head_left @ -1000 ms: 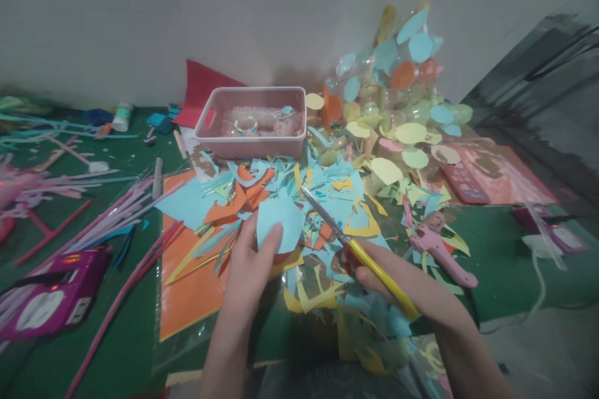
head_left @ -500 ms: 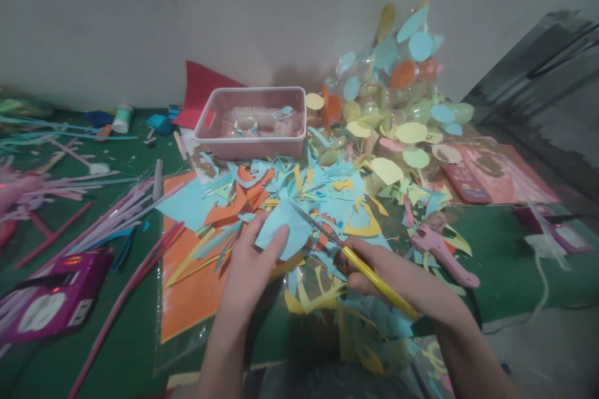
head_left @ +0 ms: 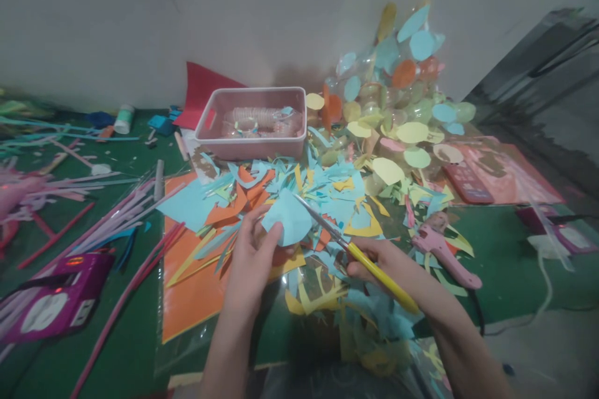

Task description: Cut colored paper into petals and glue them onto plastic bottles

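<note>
My left hand (head_left: 250, 262) pinches a light blue paper piece (head_left: 290, 219) between thumb and fingers, just above a heap of blue, yellow and orange paper scraps (head_left: 327, 193). My right hand (head_left: 381, 265) grips yellow-handled scissors (head_left: 369, 268). Their metal blades point up and left and meet the right edge of the blue piece. An orange paper sheet (head_left: 191, 287) lies under my left hand.
A pink plastic tray (head_left: 253, 143) stands behind the scraps. A pile of clear cups with paper circles (head_left: 397, 106) rises at the right against the wall. A pink glue gun (head_left: 442, 252) lies right, a purple box (head_left: 51, 302) left, among pink straws (head_left: 116, 212).
The blue piece turned a little in my left hand and moved up slightly. The scissors shifted along its right edge.
</note>
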Demonstrator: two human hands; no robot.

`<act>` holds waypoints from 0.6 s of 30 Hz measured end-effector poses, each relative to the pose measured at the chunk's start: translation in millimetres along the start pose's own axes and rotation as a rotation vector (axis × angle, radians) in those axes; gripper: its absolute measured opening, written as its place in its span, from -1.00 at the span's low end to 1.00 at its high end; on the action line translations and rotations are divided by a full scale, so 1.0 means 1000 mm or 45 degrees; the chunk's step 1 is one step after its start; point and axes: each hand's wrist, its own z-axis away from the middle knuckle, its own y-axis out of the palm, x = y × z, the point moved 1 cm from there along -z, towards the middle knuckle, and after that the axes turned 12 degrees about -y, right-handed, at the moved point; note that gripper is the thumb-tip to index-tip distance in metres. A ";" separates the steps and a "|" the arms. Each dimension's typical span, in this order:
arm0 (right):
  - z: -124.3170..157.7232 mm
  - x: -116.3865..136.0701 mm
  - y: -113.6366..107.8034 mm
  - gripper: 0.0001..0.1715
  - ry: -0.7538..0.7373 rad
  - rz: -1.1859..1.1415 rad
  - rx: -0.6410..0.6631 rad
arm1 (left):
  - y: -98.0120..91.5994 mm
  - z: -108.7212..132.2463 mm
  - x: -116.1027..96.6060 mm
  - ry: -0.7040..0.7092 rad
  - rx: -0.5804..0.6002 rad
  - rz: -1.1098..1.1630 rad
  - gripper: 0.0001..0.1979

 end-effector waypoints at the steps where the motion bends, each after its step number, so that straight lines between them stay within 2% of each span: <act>1: 0.000 0.000 0.000 -0.44 0.002 -0.030 0.000 | 0.002 0.001 0.002 -0.029 0.014 0.050 -0.37; 4: 0.001 0.002 0.001 -0.42 0.012 -0.042 -0.003 | 0.009 0.004 0.008 -0.086 0.052 0.151 -0.38; 9: 0.000 0.007 0.002 -0.37 -0.024 0.067 -0.041 | 0.025 0.010 0.013 -0.125 0.195 0.328 -0.46; 13: 0.002 0.006 0.003 -0.40 -0.039 0.059 -0.010 | 0.032 0.010 0.014 -0.075 0.136 0.408 -0.45; 18: 0.009 0.003 0.001 -0.45 -0.092 0.169 0.009 | 0.028 0.007 0.018 0.085 0.040 0.358 -0.50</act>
